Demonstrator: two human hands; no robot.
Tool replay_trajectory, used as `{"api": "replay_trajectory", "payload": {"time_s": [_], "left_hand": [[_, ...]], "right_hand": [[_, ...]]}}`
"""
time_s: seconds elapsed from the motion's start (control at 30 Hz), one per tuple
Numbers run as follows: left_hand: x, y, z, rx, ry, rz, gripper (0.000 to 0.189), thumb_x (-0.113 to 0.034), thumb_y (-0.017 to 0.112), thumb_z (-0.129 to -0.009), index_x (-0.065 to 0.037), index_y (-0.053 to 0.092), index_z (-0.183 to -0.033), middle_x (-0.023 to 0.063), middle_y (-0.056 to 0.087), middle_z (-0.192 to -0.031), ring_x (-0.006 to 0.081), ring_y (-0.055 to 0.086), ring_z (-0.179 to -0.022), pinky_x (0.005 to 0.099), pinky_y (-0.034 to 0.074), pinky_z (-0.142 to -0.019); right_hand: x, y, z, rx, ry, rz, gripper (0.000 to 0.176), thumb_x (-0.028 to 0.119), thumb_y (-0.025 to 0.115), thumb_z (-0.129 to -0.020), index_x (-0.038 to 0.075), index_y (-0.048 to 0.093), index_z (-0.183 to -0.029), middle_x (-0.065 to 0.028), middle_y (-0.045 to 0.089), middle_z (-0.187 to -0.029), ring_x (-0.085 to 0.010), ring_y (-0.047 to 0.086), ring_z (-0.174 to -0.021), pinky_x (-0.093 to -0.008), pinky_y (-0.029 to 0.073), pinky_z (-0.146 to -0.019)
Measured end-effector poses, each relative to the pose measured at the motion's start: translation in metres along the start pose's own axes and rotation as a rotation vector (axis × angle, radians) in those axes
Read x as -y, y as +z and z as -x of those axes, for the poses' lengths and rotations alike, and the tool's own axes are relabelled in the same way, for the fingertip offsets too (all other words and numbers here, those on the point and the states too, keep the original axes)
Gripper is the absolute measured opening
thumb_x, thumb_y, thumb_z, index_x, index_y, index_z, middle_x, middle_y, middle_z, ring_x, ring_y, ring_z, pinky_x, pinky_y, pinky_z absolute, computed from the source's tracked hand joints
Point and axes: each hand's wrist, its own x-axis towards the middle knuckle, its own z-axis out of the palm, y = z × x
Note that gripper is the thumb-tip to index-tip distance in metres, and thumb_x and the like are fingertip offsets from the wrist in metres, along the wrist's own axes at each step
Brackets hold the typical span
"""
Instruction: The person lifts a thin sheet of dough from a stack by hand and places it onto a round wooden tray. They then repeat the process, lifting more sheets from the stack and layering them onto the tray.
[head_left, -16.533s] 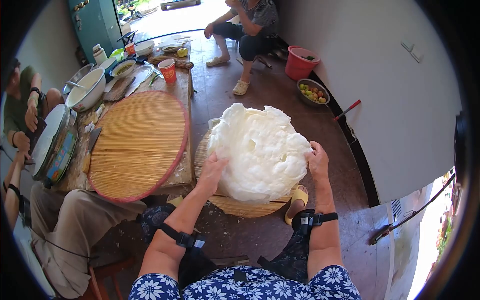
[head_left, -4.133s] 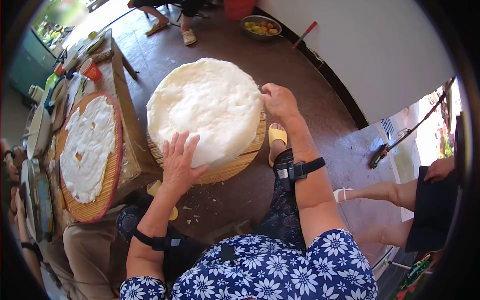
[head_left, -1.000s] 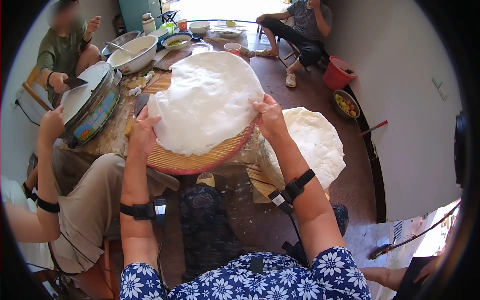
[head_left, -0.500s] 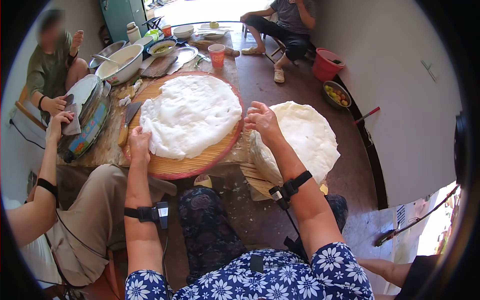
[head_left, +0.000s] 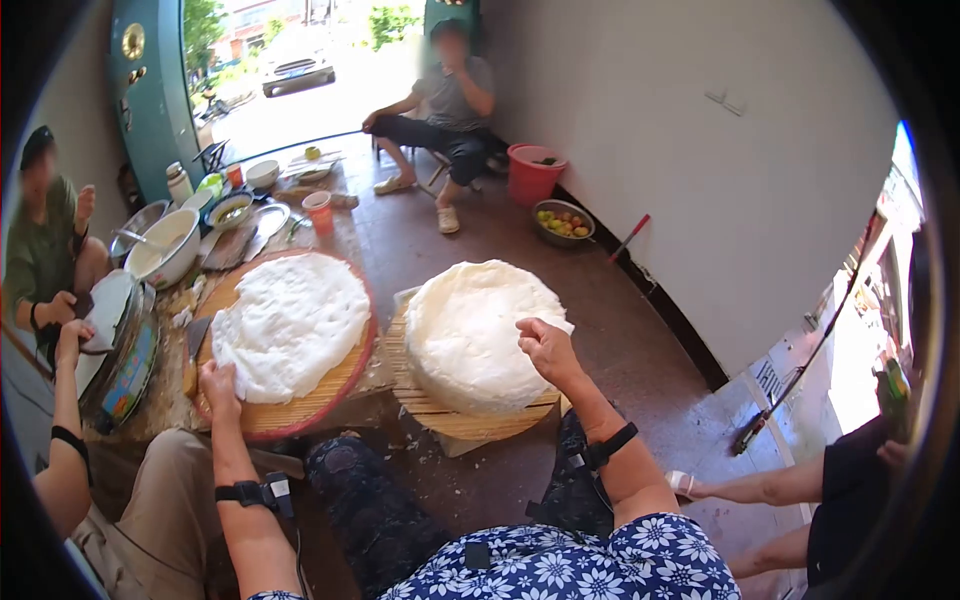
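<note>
A ragged-edged, thin white pancake sheet (head_left: 292, 325) lies on a round straw mat (head_left: 345, 392) with a red rim. My left hand (head_left: 220, 388) is at the sheet's near left edge, its fingers closed on that edge. To the right, a thick round stack of white pancake sheets (head_left: 475, 325) rests on a slatted round board (head_left: 470, 425). Over the stack's right side is my right hand (head_left: 548, 352), fingers curled together; whether they pinch anything is hidden. A wide-bladed scraper (head_left: 197, 345) with a wooden handle lies on the mat beside my left hand.
A large white bowl (head_left: 165, 255), a red paper cup (head_left: 318, 213) and dishes crowd the table's far end. At left, two people handle a white sheet on a round griddle (head_left: 118, 365). A seated person, pink bucket (head_left: 535, 175) and fruit basin (head_left: 563, 223) are beyond.
The view has turned right and tipped up. My right hand has curled its fingers and is now over the stack's right side. My left hand stays at the sheet's edge.
</note>
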Motion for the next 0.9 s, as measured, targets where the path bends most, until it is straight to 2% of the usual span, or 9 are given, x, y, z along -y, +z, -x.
{"api": "replay_trajectory", "payload": {"time_s": [0.07,0.1,0.17,0.23,0.27,0.33,0.47,0.67,0.9], "left_hand": [[0.031,-0.010,-0.021,-0.052,0.085,-0.126,0.039,0.000,0.062,-0.074,0.008,0.049,-0.110,0.0092,0.057,-0.097,0.0169,0.055,-0.084,0.0271,0.046,-0.076],[0.008,-0.003,-0.005,-0.060,0.059,-0.154,0.039,0.001,0.060,-0.074,0.007,0.049,-0.111,0.0095,0.057,-0.097,0.0171,0.054,-0.085,0.0272,0.045,-0.076],[0.030,-0.006,-0.018,-0.062,0.213,-0.205,0.039,0.002,0.058,-0.074,0.007,0.049,-0.112,0.0116,0.057,-0.100,0.0203,0.055,-0.086,0.0304,0.046,-0.077],[0.053,-0.013,-0.041,-0.159,0.368,-0.509,0.044,0.002,0.056,-0.074,0.007,0.048,-0.117,0.0179,0.058,-0.106,0.0321,0.055,-0.099,0.0371,0.042,-0.089],[0.077,-0.014,-0.062,-0.189,0.442,-0.472,0.046,0.001,0.051,-0.074,0.007,0.047,-0.120,0.0219,0.055,-0.113,0.0355,0.051,-0.109,0.0388,0.038,-0.096],[0.063,-0.012,-0.048,-0.195,0.565,-0.567,0.046,0.001,0.051,-0.075,0.007,0.047,-0.120,0.0220,0.055,-0.114,0.0356,0.051,-0.109,0.0388,0.038,-0.096],[0.039,-0.001,-0.018,-0.204,0.660,-0.610,0.046,0.001,0.050,-0.075,0.007,0.046,-0.121,0.0222,0.055,-0.114,0.0358,0.051,-0.109,0.0389,0.038,-0.096],[0.033,0.001,-0.010,-0.184,0.714,-0.617,0.045,0.000,0.049,-0.077,0.007,0.046,-0.122,0.0225,0.055,-0.115,0.0360,0.050,-0.110,0.0390,0.037,-0.096],[0.045,0.002,-0.017,-0.147,0.763,-0.598,0.045,0.000,0.047,-0.078,0.007,0.045,-0.122,0.0228,0.055,-0.116,0.0363,0.050,-0.111,0.0391,0.037,-0.097]], "right_hand": [[-0.018,-0.026,0.022,-0.097,-0.115,0.357,0.024,0.012,0.057,-0.079,0.004,0.060,-0.102,-0.0145,0.063,-0.088,-0.0286,0.061,-0.079,-0.0365,0.050,-0.073],[-0.028,-0.038,0.034,-0.073,-0.064,0.464,0.022,0.012,0.056,-0.078,0.005,0.060,-0.099,-0.0151,0.062,-0.088,-0.0313,0.060,-0.082,-0.0391,0.049,-0.074],[-0.052,-0.054,0.058,-0.117,0.048,0.613,0.017,0.014,0.054,-0.077,0.008,0.058,-0.092,-0.0149,0.061,-0.088,-0.0343,0.058,-0.087,-0.0449,0.047,-0.077],[-0.071,-0.064,0.082,-0.101,0.147,0.576,0.020,0.017,0.052,-0.079,0.008,0.059,-0.095,-0.0155,0.061,-0.092,-0.0347,0.058,-0.091,-0.0440,0.047,-0.079],[-0.072,-0.067,0.091,-0.080,0.201,0.498,0.022,0.019,0.053,-0.079,0.006,0.060,-0.096,-0.0168,0.061,-0.094,-0.0347,0.057,-0.093,-0.0434,0.046,-0.080],[-0.087,-0.064,0.104,-0.030,0.244,0.415,0.025,0.020,0.054,-0.079,0.004,0.060,-0.097,-0.0185,0.061,-0.094,-0.0359,0.057,-0.093,-0.0432,0.046,-0.081],[-0.094,-0.070,0.106,-0.099,0.218,0.383,0.028,0.022,0.054,-0.078,0.002,0.060,-0.098,-0.0200,0.062,-0.094,-0.0367,0.058,-0.091,-0.0434,0.046,-0.080],[-0.099,-0.068,0.102,-0.104,0.270,0.295,0.028,0.019,0.059,-0.073,0.001,0.061,-0.093,-0.0216,0.063,-0.090,-0.0383,0.059,-0.088,-0.0428,0.047,-0.077],[-0.098,-0.066,0.102,-0.069,0.227,0.386,0.024,0.019,0.056,-0.075,0.004,0.061,-0.093,-0.0194,0.063,-0.090,-0.0365,0.060,-0.087,-0.0434,0.047,-0.075]]}}
